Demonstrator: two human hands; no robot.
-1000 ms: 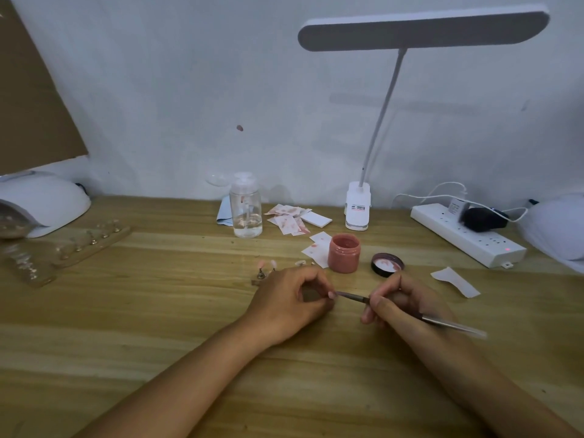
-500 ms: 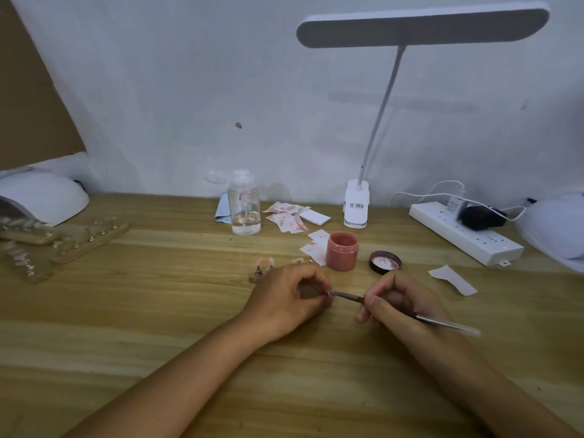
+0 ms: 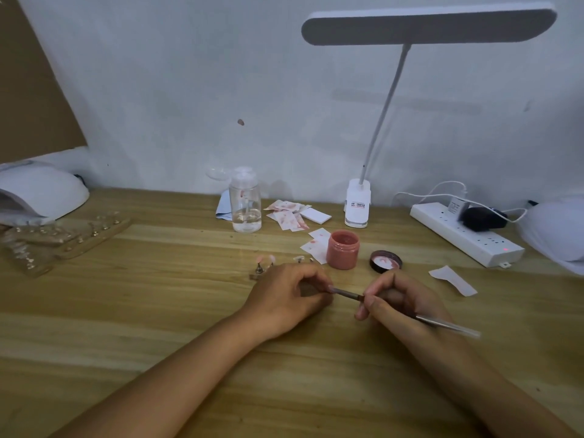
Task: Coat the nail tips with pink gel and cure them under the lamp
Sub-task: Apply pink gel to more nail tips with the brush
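While the right hand [image 3: 398, 298] gripped the thin silver metal brush [image 3: 347, 294] like a pencil, just in front of the small round pink gel jar [image 3: 343, 249], the brush's dark end reached over to the left hand [image 3: 287, 298]. That hand lay in front of the jar too, a bit to its left, with its fingers curled in. Whatever they pinched was hidden, so I could not tell if a nail tip was in there. Some little pink nail tips [image 3: 261, 259] stood on a tiny stand to the left of the jar. The jar was open, and its black round lid [image 3: 386, 261] lay just to its right. The white dome curing lamp [image 3: 44, 191] sat far off to the jar's left. It looked like the painting step. To do it well, both hands needed to rest on the brown wooden table [image 3: 158, 327], the strokes needed to be slow and thin, and the gel had to stay off the fingers.
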